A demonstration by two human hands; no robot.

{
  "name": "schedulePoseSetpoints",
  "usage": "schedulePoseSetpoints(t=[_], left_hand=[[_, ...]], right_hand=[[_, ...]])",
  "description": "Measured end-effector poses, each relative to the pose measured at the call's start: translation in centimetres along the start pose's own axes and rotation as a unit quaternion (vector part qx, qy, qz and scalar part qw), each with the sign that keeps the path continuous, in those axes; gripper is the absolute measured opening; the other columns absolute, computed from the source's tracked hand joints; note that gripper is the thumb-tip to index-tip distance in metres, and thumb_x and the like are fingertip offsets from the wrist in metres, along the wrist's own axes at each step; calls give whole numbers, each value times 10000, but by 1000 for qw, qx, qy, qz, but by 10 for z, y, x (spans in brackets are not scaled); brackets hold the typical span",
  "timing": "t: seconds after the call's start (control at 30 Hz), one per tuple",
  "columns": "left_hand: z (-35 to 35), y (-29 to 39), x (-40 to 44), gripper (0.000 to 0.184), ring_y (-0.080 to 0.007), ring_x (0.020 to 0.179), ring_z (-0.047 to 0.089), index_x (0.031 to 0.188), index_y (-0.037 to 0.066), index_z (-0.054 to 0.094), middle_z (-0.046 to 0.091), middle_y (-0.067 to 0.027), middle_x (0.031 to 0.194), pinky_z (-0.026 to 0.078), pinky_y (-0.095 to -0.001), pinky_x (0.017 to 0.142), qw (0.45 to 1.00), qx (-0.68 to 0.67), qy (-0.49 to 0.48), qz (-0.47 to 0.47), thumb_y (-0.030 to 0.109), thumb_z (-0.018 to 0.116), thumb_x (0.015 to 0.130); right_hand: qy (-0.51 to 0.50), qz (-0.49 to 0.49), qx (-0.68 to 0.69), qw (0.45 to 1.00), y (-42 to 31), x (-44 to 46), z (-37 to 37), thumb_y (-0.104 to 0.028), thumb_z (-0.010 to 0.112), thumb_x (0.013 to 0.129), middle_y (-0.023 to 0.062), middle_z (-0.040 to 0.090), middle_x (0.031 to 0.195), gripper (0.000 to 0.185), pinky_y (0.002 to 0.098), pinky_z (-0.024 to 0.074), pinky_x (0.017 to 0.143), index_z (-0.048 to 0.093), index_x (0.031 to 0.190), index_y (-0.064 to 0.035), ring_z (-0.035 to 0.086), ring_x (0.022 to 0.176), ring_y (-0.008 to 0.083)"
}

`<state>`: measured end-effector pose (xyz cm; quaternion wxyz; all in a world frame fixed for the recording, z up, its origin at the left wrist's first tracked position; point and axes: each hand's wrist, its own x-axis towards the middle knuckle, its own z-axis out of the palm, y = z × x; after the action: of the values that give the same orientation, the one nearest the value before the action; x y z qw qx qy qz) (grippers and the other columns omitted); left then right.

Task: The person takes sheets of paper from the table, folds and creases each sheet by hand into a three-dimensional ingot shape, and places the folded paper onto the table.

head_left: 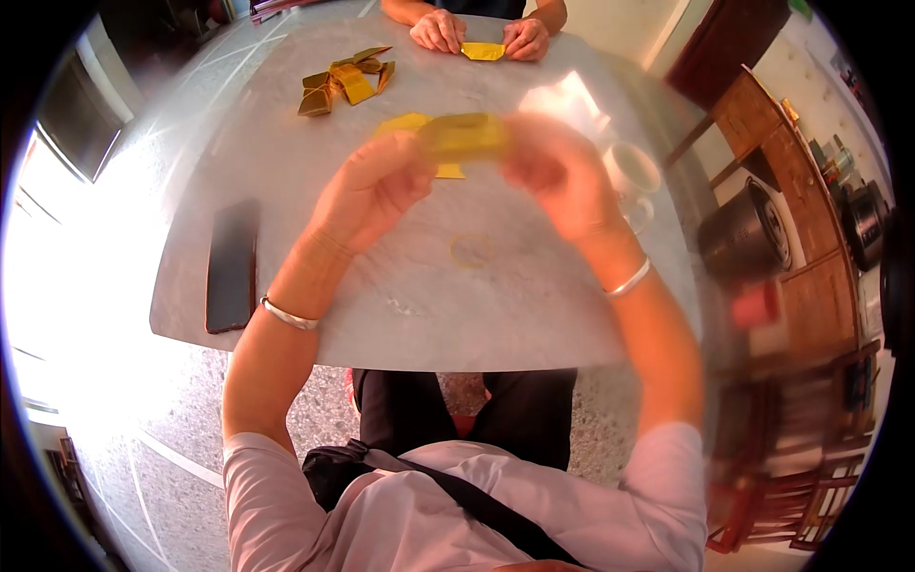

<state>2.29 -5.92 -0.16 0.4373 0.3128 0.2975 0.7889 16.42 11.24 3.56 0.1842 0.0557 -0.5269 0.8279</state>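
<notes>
Between my two hands is a folded piece of gold paper (465,139), raised over the table and blurred by motion. My left hand (379,183) pinches its left end, with thumb and fingers closed. At the other end, my right hand (558,176) grips it too, its fingertips smeared. Yellow-gold paper (451,172) lies on the table beneath, partly hidden by the held piece. A small pile of folded gold paper pieces (353,84) rests beyond my left hand. A thin loop like a rubber band (452,253) lies nearer to me.
The grey marbled table (400,334) carries a dark phone (233,272) at left and a white mug (631,173) at right. Across it, a co-worker's hands (440,32) hold another gold paper piece (483,51). A wooden cabinet (810,181) and dark bin (743,234) stand right.
</notes>
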Motion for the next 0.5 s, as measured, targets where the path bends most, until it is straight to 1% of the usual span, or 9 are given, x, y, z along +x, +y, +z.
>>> schedulePoseSetpoints(t=[0.1, 0.13, 0.23, 0.27, 0.33, 0.43, 0.5], left_hand=[[-4, 2, -1, 124, -118, 748, 493, 916, 35, 539, 549, -36, 874, 419, -241, 692, 1000, -4, -27, -7, 153, 524, 881], [-4, 3, -1, 122, -121, 761, 492, 924, 39, 531, 553, -43, 896, 412, -238, 695, 999, -6, -36, -11, 151, 537, 877], [1, 5, -4, 140, -114, 775, 483, 940, 37, 545, 553, -36, 916, 406, -238, 690, 1000, -11, -7, -15, 158, 552, 870], [2, 5, -4, 132, -115, 778, 492, 939, 35, 551, 553, -28, 907, 416, -244, 691, 1000, -11, -15, -15, 145, 550, 866], [2, 6, -5, 119, -118, 784, 510, 936, 32, 564, 551, -12, 888, 435, -257, 693, 999, -11, -32, -14, 120, 546, 858], [-5, 3, -3, 141, -117, 790, 509, 962, 36, 573, 560, -12, 907, 434, -256, 704, 993, -36, -113, -13, 124, 558, 853], [-2, 5, -4, 139, -112, 771, 500, 949, 38, 576, 560, -7, 906, 422, -246, 687, 992, -41, -120, -17, 134, 573, 849]], right_hand=[[-59, 34, 38, 997, 3, 4, -9, -102, 517, 884, 79, 593, 814, 170, 245, 432, 594, 575, 992, 16, 557, 675, 156], [-58, 45, 48, 996, 2, 4, -9, -109, 526, 882, 77, 588, 802, 163, 243, 426, 585, 574, 983, 10, 550, 661, 152], [-64, 69, 70, 993, 0, 3, -6, -124, 543, 879, 71, 578, 778, 145, 237, 415, 561, 569, 961, -8, 535, 625, 146], [-70, 73, 72, 992, 0, 2, -5, -125, 541, 881, 72, 578, 777, 138, 236, 414, 555, 568, 956, -13, 535, 619, 145], [-80, 77, 77, 991, 1, 1, -4, -126, 537, 885, 73, 578, 774, 126, 235, 413, 543, 565, 950, -21, 537, 609, 144], [-83, 77, 87, 990, 2, -2, 0, -122, 526, 892, 74, 579, 777, 112, 235, 415, 530, 555, 947, -29, 541, 604, 143], [-77, 76, 90, 990, 1, -4, 4, -116, 518, 896, 73, 580, 784, 102, 236, 418, 525, 547, 946, -32, 546, 606, 143]])
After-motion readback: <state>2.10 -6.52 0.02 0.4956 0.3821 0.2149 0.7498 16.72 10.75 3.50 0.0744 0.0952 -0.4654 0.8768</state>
